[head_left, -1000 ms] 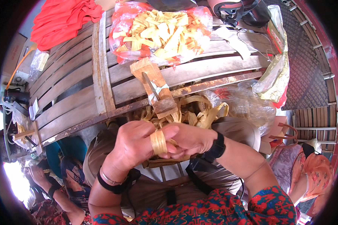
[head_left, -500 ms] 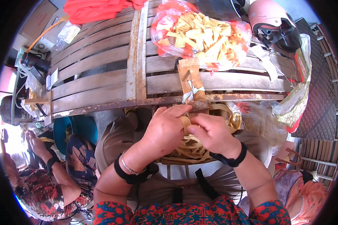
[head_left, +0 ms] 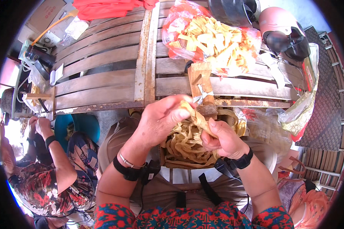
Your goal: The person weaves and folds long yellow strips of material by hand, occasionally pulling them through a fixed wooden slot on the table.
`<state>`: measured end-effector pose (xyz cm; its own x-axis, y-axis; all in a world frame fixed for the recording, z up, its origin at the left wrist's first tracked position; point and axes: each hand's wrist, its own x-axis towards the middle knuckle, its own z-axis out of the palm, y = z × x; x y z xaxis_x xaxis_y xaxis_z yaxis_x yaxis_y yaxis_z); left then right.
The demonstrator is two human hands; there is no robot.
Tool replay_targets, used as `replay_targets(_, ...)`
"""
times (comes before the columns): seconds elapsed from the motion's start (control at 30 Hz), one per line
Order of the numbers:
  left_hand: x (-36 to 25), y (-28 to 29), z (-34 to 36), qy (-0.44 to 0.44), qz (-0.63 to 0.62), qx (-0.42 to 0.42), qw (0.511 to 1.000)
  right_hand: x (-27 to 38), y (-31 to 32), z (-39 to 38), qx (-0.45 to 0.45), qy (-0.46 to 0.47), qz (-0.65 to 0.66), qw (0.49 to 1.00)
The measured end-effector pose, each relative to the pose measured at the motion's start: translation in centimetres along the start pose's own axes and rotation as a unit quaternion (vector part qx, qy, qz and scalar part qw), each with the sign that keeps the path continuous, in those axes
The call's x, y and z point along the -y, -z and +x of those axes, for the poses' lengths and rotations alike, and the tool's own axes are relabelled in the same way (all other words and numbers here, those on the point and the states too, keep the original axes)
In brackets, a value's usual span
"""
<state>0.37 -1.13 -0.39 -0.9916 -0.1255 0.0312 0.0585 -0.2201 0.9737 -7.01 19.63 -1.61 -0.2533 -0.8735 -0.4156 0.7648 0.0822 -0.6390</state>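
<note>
A pale yellow, ribbon-like strip point(head_left: 197, 120) stretches between my hands, twisted or bunched in its middle. My left hand point(head_left: 160, 119) pinches its upper left end between thumb and fingers. Fingers of my right hand point(head_left: 226, 140) are closed round its lower right part. Just below lies a heap of similar yellow strips point(head_left: 187, 149) in a container on my lap, partly hidden by my hands. Beyond my hands, a wooden piece point(head_left: 201, 78) tied with a pale strip juts over the table's near edge.
On the slatted table point(head_left: 103, 91) lies a red plastic bag point(head_left: 172, 34) full of yellow pieces. A pink helmet point(head_left: 277, 21) and red cloth point(head_left: 107, 9) are at the back. To my left, a person point(head_left: 49, 175) works beside a teal tub point(head_left: 90, 128).
My hands have moved apart, the right one down and to the right, exposing a longer length of strip. More of the heap below shows. The view has shifted slightly.
</note>
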Motion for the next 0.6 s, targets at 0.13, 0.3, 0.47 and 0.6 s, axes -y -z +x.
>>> replay_targets(0.13, 0.5, -0.2, -0.1, 0.211, -0.132, 0.133, 0.959, 0.6, -1.0, 0.3, -0.04, -0.06, -0.005, 0.997)
replay_targets(0.3, 1.4, -0.8, -1.1, 0.137, -0.179, -0.005, 0.974, 1.6, -0.7, -0.7, -0.144, -0.035, -0.047, 0.988)
replay_targets(0.47, 2.0, -1.6, 0.6, 0.12, -0.153, -0.061, 0.979, 2.0, 0.7, -0.1, -0.26, 0.211, -0.365, 0.869)
replay_targets(0.6, 3.7, -1.9, 3.1, 0.129, -0.033, -0.115, 0.984, 2.5, 2.1, 3.0, -0.371, 0.32, -0.511, 0.706)
